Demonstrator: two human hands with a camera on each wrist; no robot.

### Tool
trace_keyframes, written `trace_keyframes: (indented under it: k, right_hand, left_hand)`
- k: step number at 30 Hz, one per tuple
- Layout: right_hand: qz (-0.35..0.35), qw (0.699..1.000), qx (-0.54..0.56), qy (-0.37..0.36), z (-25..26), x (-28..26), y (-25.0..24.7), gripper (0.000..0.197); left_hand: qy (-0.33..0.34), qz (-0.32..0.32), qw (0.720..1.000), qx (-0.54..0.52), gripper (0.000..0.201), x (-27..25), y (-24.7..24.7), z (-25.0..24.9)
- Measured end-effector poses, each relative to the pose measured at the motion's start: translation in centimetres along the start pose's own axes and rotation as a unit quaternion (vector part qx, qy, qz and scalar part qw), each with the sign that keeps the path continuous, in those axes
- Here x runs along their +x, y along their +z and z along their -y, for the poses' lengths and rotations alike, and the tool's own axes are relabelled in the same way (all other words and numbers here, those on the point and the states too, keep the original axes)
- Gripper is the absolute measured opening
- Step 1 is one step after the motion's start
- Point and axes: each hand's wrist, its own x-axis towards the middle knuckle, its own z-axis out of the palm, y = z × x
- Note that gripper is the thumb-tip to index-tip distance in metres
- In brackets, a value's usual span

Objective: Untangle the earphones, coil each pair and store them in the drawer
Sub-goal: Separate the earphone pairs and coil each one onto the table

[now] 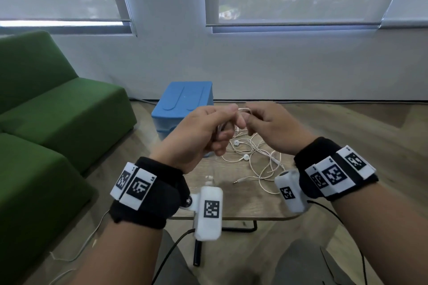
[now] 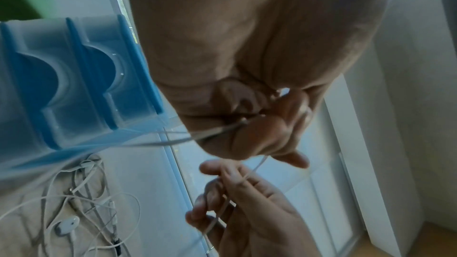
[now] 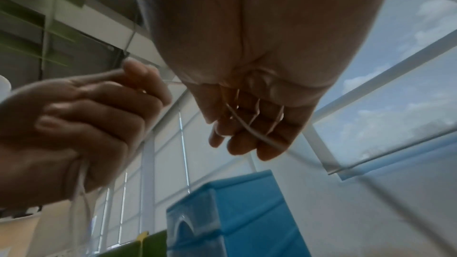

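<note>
**Above the table, one cord between two hands — and a tangle waiting below**

Between my two hands a white earphone cord runs taut. My left hand has its fingers curled round several strands, which hang out below its fist in the right wrist view. My right hand pinches the same cord just beside the left, with loops crossing its curled fingers. Both hands are clamped on cord, neither slack.

Beneath the grip the rest of the earphones lie in a loose heap on the table, buds and a jack plug among the loops. I cannot tell whether the held strands are already free of that heap. Just beyond my left hand stands the blue drawer unit; both drawer fronts look closed.

My worry is the pull. If the held cord is knotted into the heap, drawing my hands apart may tighten the knot rather than open it — or drag the whole heap off the table edge. A thin cord could also slip from the pinch and let the loops on my right fingers fall off, undoing the coil.
</note>
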Motion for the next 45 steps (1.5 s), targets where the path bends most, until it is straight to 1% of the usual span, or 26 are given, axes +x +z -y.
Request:
trace_keyframes:
  k: [2,5,6,8,10,14,16,19,21,23,26,28,30,33,35,37,40,42,45]
  right_hand:
    - [-0.019,0.999,-0.005,-0.031,1.3,0.2,-0.4,0.026]
    - [-0.046,0.994,-0.026,-0.094,2.9,0.4,-1.0,0.017]
    - [-0.054,0.991,-0.043,-0.117,3.2,0.4,-1.1,0.017]
    - [-0.061,0.984,-0.084,-0.147,3.2,0.6,-1.0,0.026]
    - [-0.052,0.985,-0.101,-0.131,2.1,0.8,-0.9,0.028]
    - [-0.021,0.995,-0.094,-0.018,-1.4,0.1,-0.7,0.029]
    - [-0.010,0.996,-0.083,0.010,-2.5,-0.5,-0.5,0.030]
    - [-0.006,0.997,-0.083,0.002,-2.8,-1.2,0.3,0.031]
    - [0.013,0.996,-0.092,-0.001,-2.4,-1.6,0.8,0.031]
    - [0.057,0.993,-0.104,-0.007,-1.7,-2.0,1.2,0.032]
    - [0.126,0.986,-0.110,-0.020,-0.2,-2.6,1.7,0.033]
    - [0.164,0.979,-0.116,-0.033,1.2,-3.0,2.2,0.032]
    - [0.192,0.973,-0.117,-0.051,2.7,-3.4,2.6,0.034]
    - [0.206,0.972,-0.093,-0.058,4.4,-3.5,2.1,0.036]
    - [0.206,0.973,-0.085,-0.052,5.1,-3.4,1.4,0.034]
    - [0.207,0.974,-0.082,-0.045,5.6,-3.3,0.6,0.033]
    - [0.205,0.975,-0.076,-0.039,6.1,-3.1,-0.4,0.032]
    - [0.195,0.977,-0.073,-0.052,6.5,-2.7,-1.2,0.031]
    - [0.158,0.981,-0.074,-0.079,6.5,-1.4,-2.7,0.029]
  left_hand:
    - [0.012,-0.012,1.000,0.003,0.037,0.2,0.1,-0.2]
    - [0.023,-0.032,0.999,0.019,0.037,0.3,0.0,-0.7]
    - [0.028,-0.036,0.999,0.025,0.037,0.3,-0.1,-0.9]
    - [0.044,-0.036,0.998,0.019,0.038,0.1,-0.1,-1.2]
    - [0.061,-0.030,0.998,-0.014,0.038,-0.2,-0.1,-1.6]
    - [0.093,-0.024,0.991,-0.089,0.039,-0.7,-0.5,-2.1]
    - [0.099,-0.036,0.988,-0.116,0.039,-0.7,-0.7,-2.2]
    - [0.096,-0.069,0.982,-0.146,0.041,-0.5,-0.8,-2.0]
    - [0.098,-0.099,0.976,-0.168,0.037,-0.2,-0.8,-1.7]
    - [0.110,-0.123,0.971,-0.175,0.031,0.0,-1.1,-1.4]
    - [0.123,-0.153,0.963,-0.184,0.033,0.4,-1.7,-0.7]
    - [0.116,-0.171,0.957,-0.203,0.034,0.6,-1.6,-0.3]
    - [0.102,-0.173,0.950,-0.237,0.034,0.7,-1.3,0.1]
    - [0.097,-0.168,0.942,-0.273,0.034,1.0,-1.2,1.0]
    - [0.098,-0.170,0.945,-0.263,0.037,1.1,-1.3,1.4]
    - [0.097,-0.168,0.954,-0.227,0.038,1.2,-1.4,1.6]
    - [0.097,-0.160,0.971,-0.150,0.038,1.2,-1.2,1.7]
    - [0.097,-0.155,0.978,-0.099,0.036,1.3,-0.8,2.0]
    - [0.112,-0.135,0.984,0.023,0.031,1.2,-0.2,2.4]
